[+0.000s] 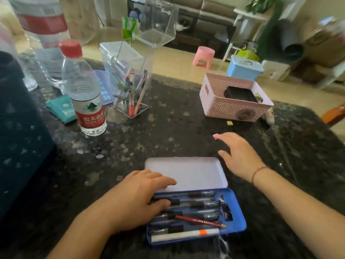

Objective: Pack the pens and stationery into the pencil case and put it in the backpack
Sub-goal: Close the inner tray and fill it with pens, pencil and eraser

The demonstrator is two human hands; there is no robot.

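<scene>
Your blue metal pencil case [237,208] lay open at the lower centre of the frame, its pale lid [186,171] folded back flat on the dark speckled stone tabletop [168,128]. Several clear-barrelled pens [201,203] already filled the tray, along with a red pencil [199,221] and a white marker with an orange band [184,235] along the near edge. Your left hand [141,195] rested palm-down on the left end of the tray, fingers loosely spread over the pens and gripping nothing. Your right hand [240,156] hovered open and empty above the table, right of the lid, fingers pointing up-frame.

By my reading, the packing was well along but unfinished: a small yellow eraser-like piece [230,123] sat loose just in front of the pink perforated plastic basket [233,109] at the right, and more pens stood in the clear acrylic holder [132,94] at upper centre. The case was not yet closed. The dark shape [20,139] at the left edge may have been the backpack; I cannot tell.
</scene>
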